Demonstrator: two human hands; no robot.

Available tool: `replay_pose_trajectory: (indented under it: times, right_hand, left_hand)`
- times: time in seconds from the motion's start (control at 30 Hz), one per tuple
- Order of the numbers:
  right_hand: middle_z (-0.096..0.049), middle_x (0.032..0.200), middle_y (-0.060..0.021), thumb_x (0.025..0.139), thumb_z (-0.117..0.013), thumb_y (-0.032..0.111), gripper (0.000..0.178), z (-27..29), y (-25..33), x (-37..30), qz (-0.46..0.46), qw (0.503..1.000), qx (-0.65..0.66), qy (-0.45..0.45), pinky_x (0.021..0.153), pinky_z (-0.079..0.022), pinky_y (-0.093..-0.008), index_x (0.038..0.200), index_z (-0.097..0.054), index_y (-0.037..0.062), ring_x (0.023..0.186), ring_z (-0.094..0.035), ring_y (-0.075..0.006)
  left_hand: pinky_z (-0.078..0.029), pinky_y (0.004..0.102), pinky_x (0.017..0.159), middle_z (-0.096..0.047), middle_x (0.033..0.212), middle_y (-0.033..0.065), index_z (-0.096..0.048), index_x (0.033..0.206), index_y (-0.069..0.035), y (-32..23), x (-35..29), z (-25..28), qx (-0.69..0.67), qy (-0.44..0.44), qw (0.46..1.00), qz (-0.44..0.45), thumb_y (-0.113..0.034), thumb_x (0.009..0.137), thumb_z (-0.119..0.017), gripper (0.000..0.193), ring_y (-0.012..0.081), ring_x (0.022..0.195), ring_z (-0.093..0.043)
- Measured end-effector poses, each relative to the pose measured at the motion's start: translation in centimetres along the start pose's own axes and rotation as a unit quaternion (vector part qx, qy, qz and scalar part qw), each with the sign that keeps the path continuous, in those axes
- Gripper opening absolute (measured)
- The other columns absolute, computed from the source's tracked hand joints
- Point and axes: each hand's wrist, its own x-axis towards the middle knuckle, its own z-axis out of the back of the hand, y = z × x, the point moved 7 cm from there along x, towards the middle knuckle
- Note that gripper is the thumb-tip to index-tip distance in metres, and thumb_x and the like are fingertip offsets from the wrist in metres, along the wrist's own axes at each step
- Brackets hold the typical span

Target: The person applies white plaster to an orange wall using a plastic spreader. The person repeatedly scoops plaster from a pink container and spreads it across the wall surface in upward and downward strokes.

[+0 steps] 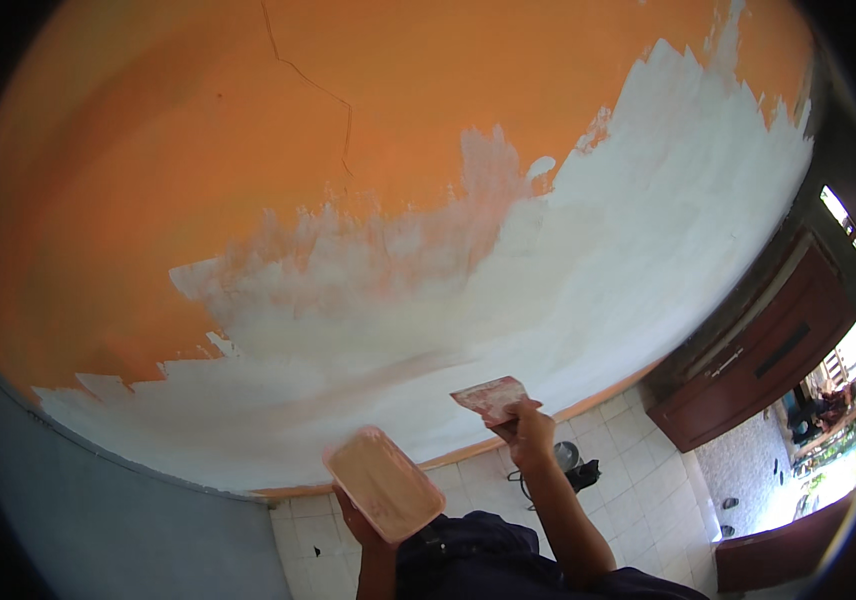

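My left hand (356, 520) grips a shallow, rectangular pinkish tray (385, 485) with rounded corners by its left side. A thin beige smear covers the tray's face. Raised to the right of it, my right hand (533, 438) pinches a flat putty spreader (491, 398) smeared with white and reddish residue. In front of both hands rises an orange wall (198, 130), its lower and right parts coated in white filler (588, 270). The coat has a ragged upper edge with thin, streaky patches. The spreader appears apart from the tray; whether it touches the wall I cannot tell.
White floor tiles (638, 500) lie below the wall. A round grey object (567, 457) and a black item (584, 475) sit on them, near my right forearm. At the right a brown door (768, 345) stands beside a bright doorway. A grey wall (128, 510) closes the left side.
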Motion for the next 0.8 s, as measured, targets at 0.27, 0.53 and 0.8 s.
replay_pose_trajectory:
  times: [0.27,0.53,0.8]
  right_hand:
    - [-0.066,0.082,-0.0214,0.085,-0.053,0.002,0.015,-10.3,4.9,1.1,0.104,0.989,0.019,0.108,0.075,-0.060,-0.0371,0.087,-0.056,-0.0125,0.079,-0.069,-0.0308]
    - [-0.064,0.096,-0.0230,0.085,-0.053,0.005,0.031,-9.2,11.3,-6.7,0.168,0.969,0.037,0.176,0.075,-0.059,-0.0416,0.105,-0.052,-0.0187,0.081,-0.068,-0.0318]
    - [-0.063,0.096,-0.0239,0.083,-0.054,0.001,0.032,-2.7,2.2,-3.6,0.034,0.998,0.020,0.048,0.071,-0.062,-0.0431,0.107,-0.049,-0.0197,0.080,-0.068,-0.0335]
  left_hand:
    - [-0.044,0.0497,0.100,-0.049,0.134,0.0092,-0.037,0.142,-0.013,-0.3,-0.3,-0.7,0.008,-0.012,1.000,-0.019,-0.056,0.099,-0.033,0.061,0.0307,0.119,-0.053]
    - [-0.046,0.0477,0.098,-0.049,0.135,0.0079,-0.036,0.143,-0.015,-0.5,-0.6,-2.0,0.018,0.017,0.999,-0.030,-0.054,0.100,-0.032,0.059,0.0275,0.117,-0.054]
    - [-0.048,0.0455,0.097,-0.050,0.133,0.0074,-0.037,0.142,-0.015,-0.8,-0.5,-0.7,0.059,-0.046,0.996,-0.051,-0.053,0.101,-0.031,0.056,0.0257,0.117,-0.054]
